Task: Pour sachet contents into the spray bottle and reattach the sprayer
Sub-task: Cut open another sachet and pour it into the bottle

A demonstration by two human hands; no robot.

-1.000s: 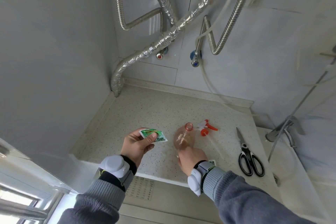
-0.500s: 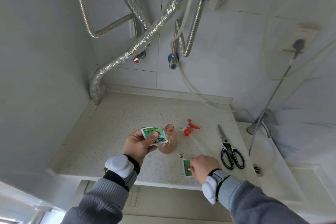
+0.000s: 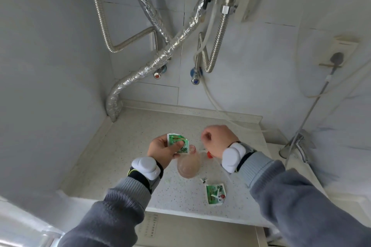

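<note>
— What have your hands got, seen from the head camera?

— My left hand (image 3: 163, 149) pinches a green sachet (image 3: 178, 143) between thumb and fingers (image 3: 179, 145), held up just left of the spray bottle's open neck. My right hand (image 3: 217, 139) hangs above the counter (image 3: 128, 146), its fingers curled in; I cannot tell whether they grip anything.

— And the bottle?

— The spray bottle (image 3: 188, 163) stands upright on the speckled counter between my two wrists, clear, with a pinkish tint and no top on it. A small red piece of the sprayer (image 3: 209, 154) shows just under my right hand, beside the bottle; the rest is hidden.

— Anything else lying there?

— A second green sachet (image 3: 215, 194) lies flat near the counter's front edge, on the bottle's near right, with a small torn scrap (image 3: 204, 180) just beside it. Foil-wrapped pipes (image 3: 160, 56) run down the wall behind.
</note>
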